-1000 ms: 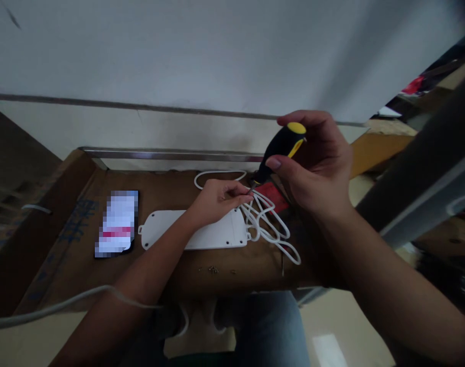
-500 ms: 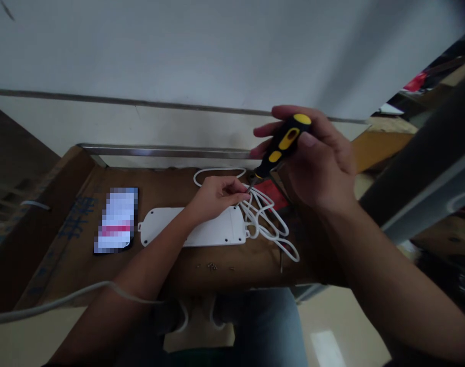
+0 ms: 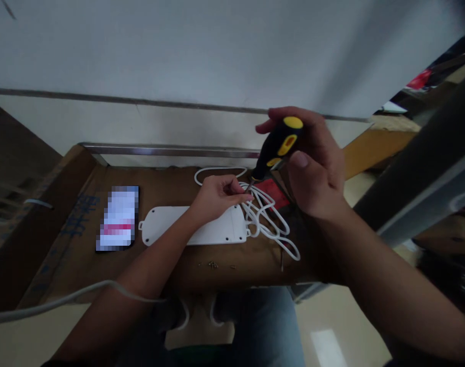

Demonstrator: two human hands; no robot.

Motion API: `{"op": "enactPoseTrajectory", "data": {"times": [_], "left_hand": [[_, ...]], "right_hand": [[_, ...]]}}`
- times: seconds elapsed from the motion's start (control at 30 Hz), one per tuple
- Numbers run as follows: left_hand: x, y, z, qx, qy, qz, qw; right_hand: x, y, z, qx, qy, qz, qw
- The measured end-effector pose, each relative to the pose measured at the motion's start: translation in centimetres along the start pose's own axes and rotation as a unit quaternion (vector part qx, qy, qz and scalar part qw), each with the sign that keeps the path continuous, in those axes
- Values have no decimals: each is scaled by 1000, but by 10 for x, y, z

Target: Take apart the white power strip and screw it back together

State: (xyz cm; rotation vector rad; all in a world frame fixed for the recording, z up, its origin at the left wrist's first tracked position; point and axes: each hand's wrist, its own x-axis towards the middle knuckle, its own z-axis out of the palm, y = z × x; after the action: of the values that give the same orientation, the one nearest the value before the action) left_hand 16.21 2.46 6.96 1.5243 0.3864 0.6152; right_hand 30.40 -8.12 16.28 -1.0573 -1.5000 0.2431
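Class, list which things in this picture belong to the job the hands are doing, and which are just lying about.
In use: screwdriver in the right hand; left hand just above the white power strip; white cable.

Lying about: blurred card; small screws; red piece; cardboard.

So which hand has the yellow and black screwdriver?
The right hand grips the screwdriver; the left hand, over the white power strip, doesn't hold it.
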Motion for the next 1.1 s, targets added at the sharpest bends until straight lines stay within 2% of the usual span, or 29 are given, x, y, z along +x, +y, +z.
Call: {"op": "enactPoseTrajectory", "data": {"times": [0.1,0.27,0.4,0.5,0.63,0.73,0.9,0.97,1.1], "left_hand": [[-1,2,-2,20,0,8,1000],[-2,1,0,95,-21,59,994],[0,-3,4,55,-9,56,997],[1,-7,4,28,4,25,999],[1,-11,2,5,12,-1,1000],[2,-14,2,11,9,5,1000],[3,-17,2,94,-41,59,993],[3,-18,0,108,-56,69,990],[2,-18,-7,171,-156,38,972]], "right_hand": [[0,5,-2,-9,6,30,999],[9,9,-2,-85,101,-50,990],[15,8,-1,-58,119,-97,986],[14,6,-2,-40,85,-87,992],[6,3,-6,7,-11,8,1000],[2,4,-8,35,-5,41,999],[8,8,-8,15,89,-10,996],[10,7,-7,0,106,-20,994],[12,6,-5,-28,129,-30,991]]}}
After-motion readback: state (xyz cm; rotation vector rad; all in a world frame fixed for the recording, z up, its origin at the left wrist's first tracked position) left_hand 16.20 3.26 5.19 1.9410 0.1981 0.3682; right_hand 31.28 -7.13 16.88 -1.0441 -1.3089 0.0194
